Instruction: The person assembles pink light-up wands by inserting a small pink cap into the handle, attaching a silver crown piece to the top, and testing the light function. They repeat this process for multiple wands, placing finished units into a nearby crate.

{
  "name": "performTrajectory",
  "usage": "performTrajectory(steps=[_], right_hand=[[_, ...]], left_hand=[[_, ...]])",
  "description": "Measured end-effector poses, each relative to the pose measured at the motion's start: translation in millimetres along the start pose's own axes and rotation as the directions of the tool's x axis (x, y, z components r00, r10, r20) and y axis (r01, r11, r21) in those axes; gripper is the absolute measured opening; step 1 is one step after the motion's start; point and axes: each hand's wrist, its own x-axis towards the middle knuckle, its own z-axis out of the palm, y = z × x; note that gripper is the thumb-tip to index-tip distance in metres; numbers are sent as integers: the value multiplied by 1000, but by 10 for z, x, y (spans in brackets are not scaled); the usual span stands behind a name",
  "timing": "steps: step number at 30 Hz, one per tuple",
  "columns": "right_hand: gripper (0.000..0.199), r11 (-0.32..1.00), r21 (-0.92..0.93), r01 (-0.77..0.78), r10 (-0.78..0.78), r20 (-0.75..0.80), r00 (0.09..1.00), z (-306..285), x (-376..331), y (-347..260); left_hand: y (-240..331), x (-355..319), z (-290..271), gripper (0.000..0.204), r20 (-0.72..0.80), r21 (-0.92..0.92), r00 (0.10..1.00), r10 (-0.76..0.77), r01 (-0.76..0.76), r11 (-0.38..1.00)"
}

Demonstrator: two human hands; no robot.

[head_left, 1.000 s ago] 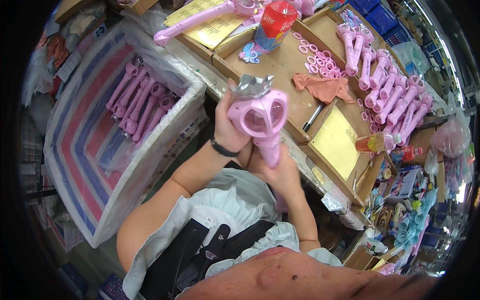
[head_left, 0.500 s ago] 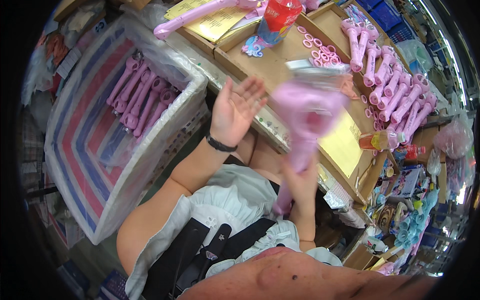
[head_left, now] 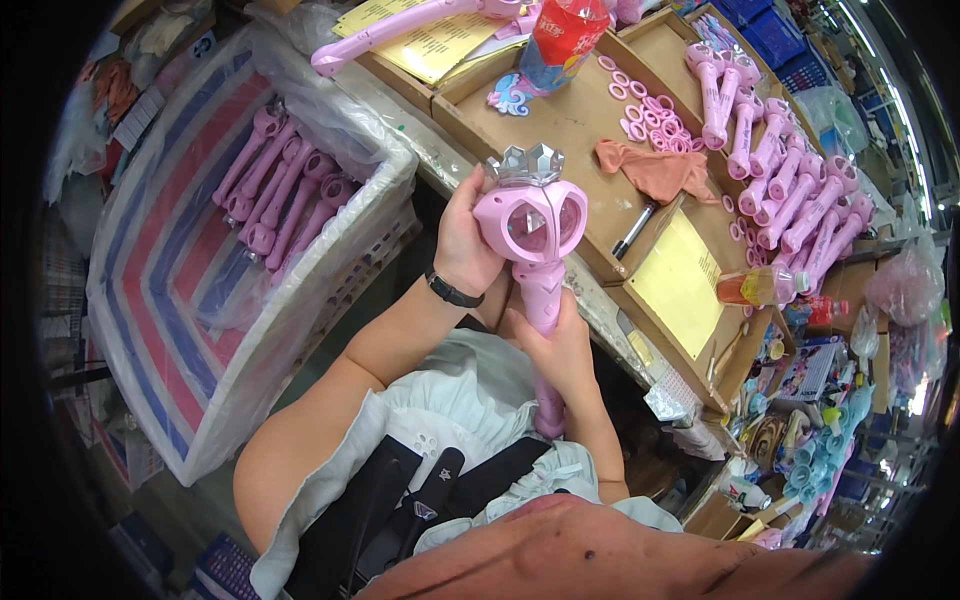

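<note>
A pink toy wand (head_left: 541, 285) with a silver crown (head_left: 530, 165) and clear windows in its round head stands nearly upright in front of my body. My right hand (head_left: 562, 345) is closed round its handle. Against the left side of the wand's head rests my left hand (head_left: 468, 240), thumb up beside the crown; its other fingers are hidden behind the head. Just right of the wand, on the worktable (head_left: 560, 130), lie an orange cloth (head_left: 655, 172), a black marker (head_left: 633, 230) and a yellow printed sheet (head_left: 678, 285).
On my left, a striped, plastic-lined bin (head_left: 190, 330) holds several pink wands (head_left: 285, 185). More pink wand parts (head_left: 800, 190) line the table's right side, near pink rings (head_left: 660, 125). A red-labelled bottle (head_left: 565, 40) and a drink bottle (head_left: 762, 286) are on the table.
My right hand has brought the wand left and steadied it. The left hand, spread and apart before, now holds the wand's head. The orange cloth and marker have come into full sight.
</note>
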Motion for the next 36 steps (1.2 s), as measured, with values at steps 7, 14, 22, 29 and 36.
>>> performTrajectory(steps=[7, 14, 22, 29, 36], right_hand=[[51, 810, 586, 20, 327, -480, 814, -316, 177, -224], [45, 998, -27, 50, -55, -218, 974, -110, 229, -270], [45, 997, -72, 37, -43, -90, 995, -78, 219, -453], [44, 996, -42, 76, -85, -283, 955, -202, 320, -337], [47, 984, -112, 141, -147, -47, 988, -102, 149, -307]], left_hand=[[79, 96, 57, 52, -67, 204, 880, 471, -450, 869], [-23, 181, 204, 61, 231, 416, 684, 691, -712, 566], [95, 220, 302, 55, 342, 291, 590, 731, -807, 514], [71, 177, 471, 55, 305, 284, 586, 751, -809, 515], [-42, 56, 430, 56, 334, 285, 610, 719, -792, 539]])
